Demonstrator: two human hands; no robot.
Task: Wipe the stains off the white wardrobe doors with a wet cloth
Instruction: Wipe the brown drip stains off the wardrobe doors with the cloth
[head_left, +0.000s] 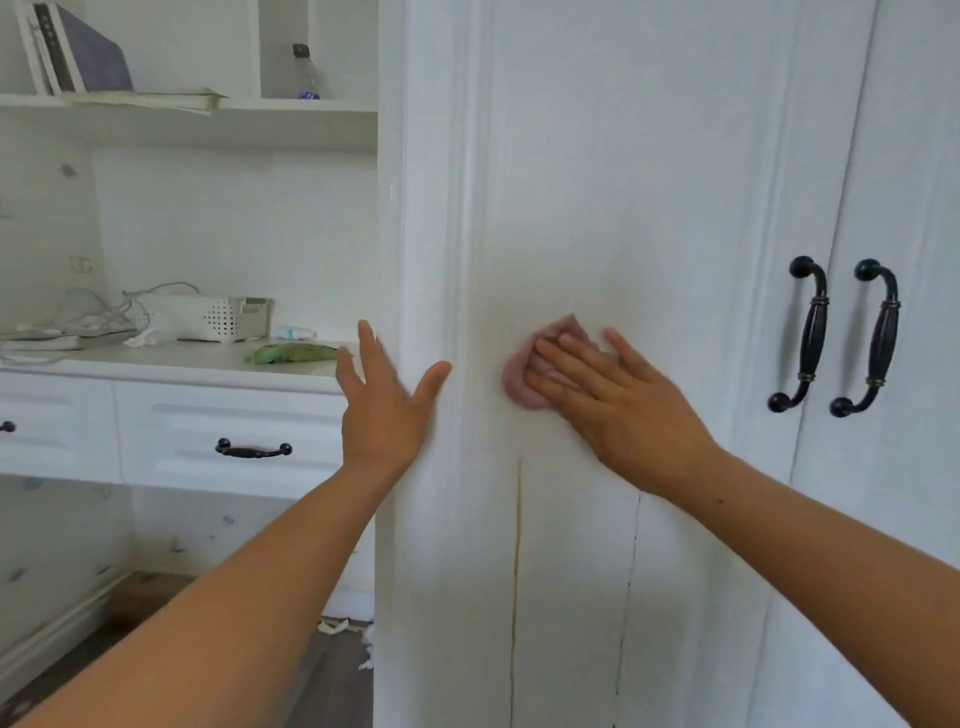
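Observation:
A tall white wardrobe door (623, 182) fills the middle of the view. My right hand (613, 402) lies flat on it, fingers spread, pressing a pink cloth (517, 382) against the panel. A thin yellowish drip stain (517, 545) runs down the door below the cloth, and a darker broken line (631, 571) runs down to its right. My left hand (387, 402) is open with fingers apart, resting on the door's left edge moulding and holding nothing.
Two black door handles (836, 338) sit to the right, where two doors meet. On the left a white desk (171, 361) with drawers carries a perforated basket (213, 314), cables and a green cloth (291, 353). Shelves above hold books and a bottle (306, 73).

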